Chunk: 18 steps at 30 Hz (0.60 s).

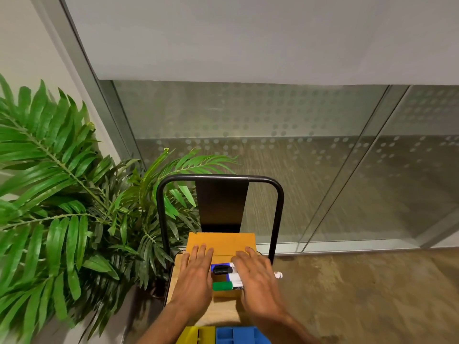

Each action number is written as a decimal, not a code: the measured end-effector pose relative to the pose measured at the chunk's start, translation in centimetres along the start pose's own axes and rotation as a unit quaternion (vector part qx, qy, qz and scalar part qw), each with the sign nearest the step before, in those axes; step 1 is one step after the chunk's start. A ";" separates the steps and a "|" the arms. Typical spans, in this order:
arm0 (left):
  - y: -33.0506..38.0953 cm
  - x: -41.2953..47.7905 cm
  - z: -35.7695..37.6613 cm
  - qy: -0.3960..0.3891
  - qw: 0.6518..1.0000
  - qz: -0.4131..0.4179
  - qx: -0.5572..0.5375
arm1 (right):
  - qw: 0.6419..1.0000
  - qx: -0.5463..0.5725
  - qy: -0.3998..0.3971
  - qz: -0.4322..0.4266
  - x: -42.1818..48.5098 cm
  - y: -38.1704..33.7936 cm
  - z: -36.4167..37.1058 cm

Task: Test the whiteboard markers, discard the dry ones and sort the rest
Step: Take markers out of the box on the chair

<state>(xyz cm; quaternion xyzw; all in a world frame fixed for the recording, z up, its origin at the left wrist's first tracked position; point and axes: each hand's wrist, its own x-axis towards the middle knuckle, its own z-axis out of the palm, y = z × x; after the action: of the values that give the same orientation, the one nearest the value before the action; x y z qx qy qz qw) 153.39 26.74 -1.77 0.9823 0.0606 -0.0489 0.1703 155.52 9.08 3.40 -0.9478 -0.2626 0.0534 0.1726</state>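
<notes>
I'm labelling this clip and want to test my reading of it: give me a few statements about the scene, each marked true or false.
1. A green-capped marker lies in the cardboard box. True.
2. The left hand lifts a marker into the air. False: it lies flat on the box's left side, fingers straight.
3. A yellow bin and a blue bin sit side by side at the near edge. True.
4. The leafy plant stands to the right of the box. False: it is on the left.
5. The right hand covers part of the markers. True.
</notes>
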 end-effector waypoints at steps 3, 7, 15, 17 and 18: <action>1.0 -1.7 -0.3 0.081 0.976 -0.029 -0.198 | 0.999 -0.009 0.030 -0.007 0.2 0.2 0.4; 5.7 -4.9 -3.0 0.159 0.782 -0.173 -0.577 | 0.998 -0.009 0.069 -0.009 0.7 -0.3 0.3; 11.7 -7.9 -4.6 0.123 0.697 -0.256 -0.658 | 0.988 -0.037 0.116 -0.090 -0.4 -3.6 -0.6; 12.5 -8.6 -5.4 0.153 0.664 -0.277 -0.677 | 0.984 -0.051 0.123 -0.117 -1.3 -4.4 -1.1; 12.8 -9.1 -5.9 0.171 0.634 -0.283 -0.699 | 0.982 -0.056 0.124 -0.128 -1.9 -4.7 -1.4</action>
<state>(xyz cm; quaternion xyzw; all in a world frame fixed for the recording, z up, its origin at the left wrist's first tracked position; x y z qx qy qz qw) 146.57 15.83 8.98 0.4951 0.3796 0.1309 0.7705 151.93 11.49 6.45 -0.9137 -0.3611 -0.1023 0.1559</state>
